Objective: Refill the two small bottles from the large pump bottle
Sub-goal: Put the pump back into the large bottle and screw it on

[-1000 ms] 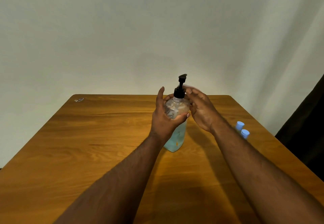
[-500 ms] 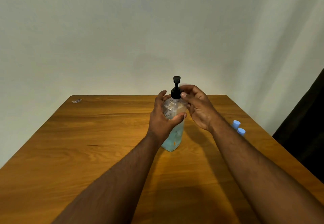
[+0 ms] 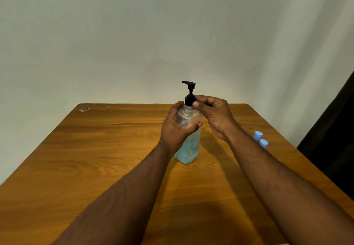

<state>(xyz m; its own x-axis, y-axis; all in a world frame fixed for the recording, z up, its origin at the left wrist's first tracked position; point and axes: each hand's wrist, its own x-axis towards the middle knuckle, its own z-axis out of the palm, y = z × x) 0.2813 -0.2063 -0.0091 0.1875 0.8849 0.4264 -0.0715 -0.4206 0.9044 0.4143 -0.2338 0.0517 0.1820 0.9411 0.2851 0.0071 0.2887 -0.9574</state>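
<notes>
At table (image 3: 95,168) centre: one large pump bottle (image 3: 188,149), upright, axis vertical, spout pointing left. Left hand (image 3: 175,129) wrapped around body; right hand (image 3: 214,114) pinching black collar (image 3: 190,100). Two blue-capped small bottles (image 3: 260,140) far right.

Two bare forearms reach in from the lower edge of the view, both uncovered all the way down: no sleeve or cuff shows on either one. Fine hair lies along both forearms. The left hand (image 3: 175,129) has no ring, watch or band at the wrist, and its thumbnail is short and pale. The right hand (image 3: 217,117) is likewise plain, with no jewellery or glove, and the nail on one fingertip shows short and trimmed. No clothing of the person comes into view.
</notes>
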